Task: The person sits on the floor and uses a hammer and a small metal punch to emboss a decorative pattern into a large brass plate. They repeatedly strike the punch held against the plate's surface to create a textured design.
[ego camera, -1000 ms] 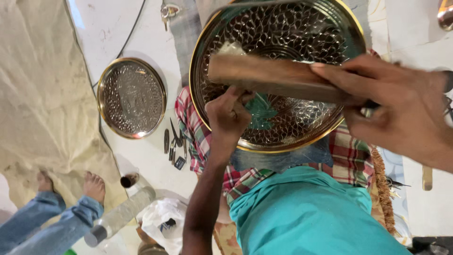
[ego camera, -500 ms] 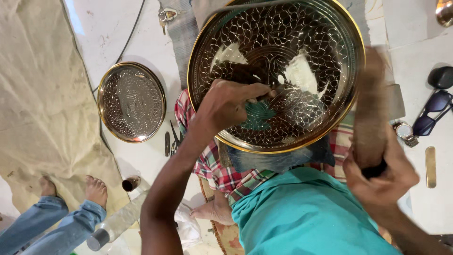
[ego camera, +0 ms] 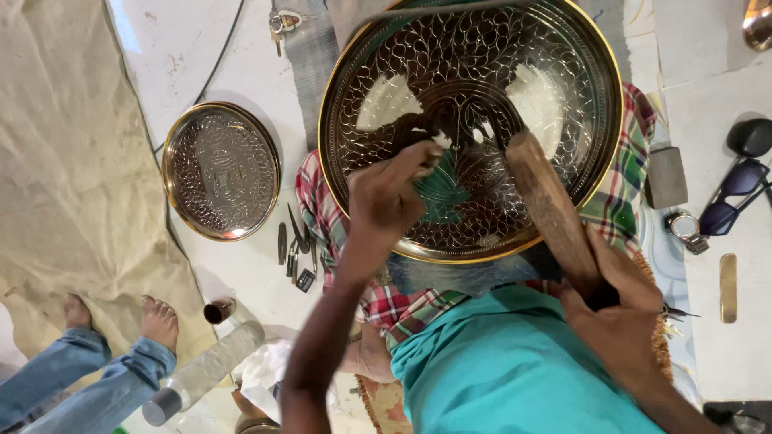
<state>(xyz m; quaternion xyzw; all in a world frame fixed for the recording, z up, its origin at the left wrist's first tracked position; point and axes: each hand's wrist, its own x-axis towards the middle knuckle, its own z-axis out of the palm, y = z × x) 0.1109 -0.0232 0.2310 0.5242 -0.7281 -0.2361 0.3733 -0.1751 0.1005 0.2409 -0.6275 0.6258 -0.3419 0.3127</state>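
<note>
Moved: since half a second ago the mallet point(ego camera: 551, 209) has swung from upright at the tray's right edge to a slant with its head over the tray middle; the left hand has slid a little up toward the centre
Left hand: left hand point(ego camera: 386, 197) is curled, fingers pinched on a small tool whose pale tip point(ego camera: 441, 140) touches the tray; the tool itself is mostly hidden by the fingers
Right hand: right hand point(ego camera: 615, 309) is wrapped tight round the lower end of the wooden mallet, at the near edge of the tray
Tray: big round tray point(ego camera: 474, 120), gold rim, rests tilted on a checked cloth point(ego camera: 322, 209) over the person's lap, above the teal shirt point(ego camera: 507, 370)
Work done: leaf and vine pattern covers nearly the whole face of the tray; a green patch point(ego camera: 442, 193) sits near the middle just beside the left hand
Work left: judging by the pale bare patches point(ego camera: 386, 100) either side of the centre, some areas are not yet filled in
Nearby: a smaller tray point(ego camera: 221, 170) lies on the floor to the left, with several small chisels point(ego camera: 293, 245) between it and the cloth; sunglasses point(ego camera: 736, 189) and a watch point(ego camera: 685, 227) lie to the right
Other person: bare feet point(ego camera: 157, 321) in jeans stand at the lower left, well apart from the work
</note>
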